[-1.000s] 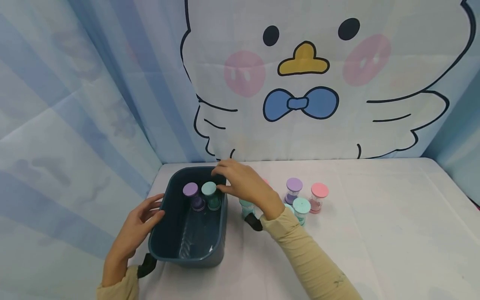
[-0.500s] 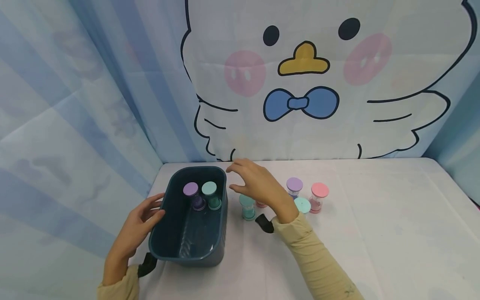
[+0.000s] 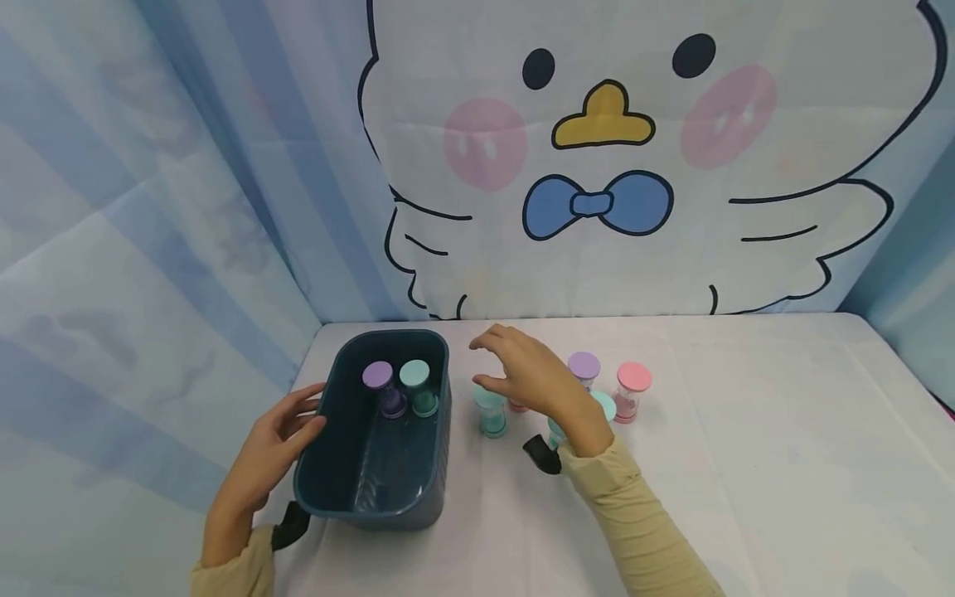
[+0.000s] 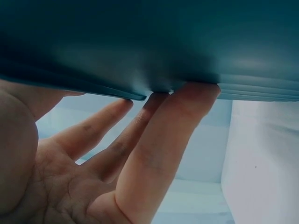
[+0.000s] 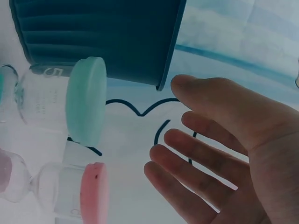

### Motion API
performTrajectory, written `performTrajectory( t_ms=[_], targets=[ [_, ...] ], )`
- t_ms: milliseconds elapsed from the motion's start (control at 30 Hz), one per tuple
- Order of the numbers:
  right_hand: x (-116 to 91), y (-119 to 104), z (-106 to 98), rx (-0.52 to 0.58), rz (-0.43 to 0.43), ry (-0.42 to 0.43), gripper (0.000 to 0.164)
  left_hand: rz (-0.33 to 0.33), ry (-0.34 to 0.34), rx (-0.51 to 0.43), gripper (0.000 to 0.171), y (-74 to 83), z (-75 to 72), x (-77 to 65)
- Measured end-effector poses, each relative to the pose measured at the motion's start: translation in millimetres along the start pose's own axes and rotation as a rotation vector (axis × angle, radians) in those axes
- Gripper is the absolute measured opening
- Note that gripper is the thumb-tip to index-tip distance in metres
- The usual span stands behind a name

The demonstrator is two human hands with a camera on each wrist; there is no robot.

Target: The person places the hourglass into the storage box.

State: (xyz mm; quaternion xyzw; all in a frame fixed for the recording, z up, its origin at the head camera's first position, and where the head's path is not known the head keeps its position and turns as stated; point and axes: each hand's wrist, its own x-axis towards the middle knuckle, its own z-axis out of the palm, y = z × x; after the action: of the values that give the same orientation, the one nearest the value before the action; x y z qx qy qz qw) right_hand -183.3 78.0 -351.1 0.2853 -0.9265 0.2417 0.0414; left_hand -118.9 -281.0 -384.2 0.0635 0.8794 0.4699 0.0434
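A dark blue bin stands on the left of the table. Inside, at its far end, are a purple-capped sand timer and a mint-capped sand timer, both upright. My left hand touches the bin's left side, its fingertips resting against the outer wall. Right of the bin my right hand hovers with fingers spread and nothing in them. Beside and below it stand another mint sand timer and a pink one, partly hidden by the hand in the head view.
More sand timers stand right of the right hand: a purple one, a pink one and a mint one, some partly covered by the forearm. A cartoon-printed cloth hangs behind the white table.
My right hand has drawn back from the bin's far right rim and moved right, over the loose sand timers. The left hand and the bin stay in place.
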Motion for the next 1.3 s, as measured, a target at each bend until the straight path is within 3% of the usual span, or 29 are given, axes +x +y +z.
performTrajectory(
  t_ms=[800,1300],
  targets=[
    [-16,6,16,0.092,0.061,-0.038,0.046,0.012,-0.009,-0.004,0.058,-1.5,-0.8,1.0],
    [-15,6,24,0.094,0.038,-0.076,0.045,0.014,-0.011,-0.016,0.057,-2.1,-0.7,1.1]
  ],
)
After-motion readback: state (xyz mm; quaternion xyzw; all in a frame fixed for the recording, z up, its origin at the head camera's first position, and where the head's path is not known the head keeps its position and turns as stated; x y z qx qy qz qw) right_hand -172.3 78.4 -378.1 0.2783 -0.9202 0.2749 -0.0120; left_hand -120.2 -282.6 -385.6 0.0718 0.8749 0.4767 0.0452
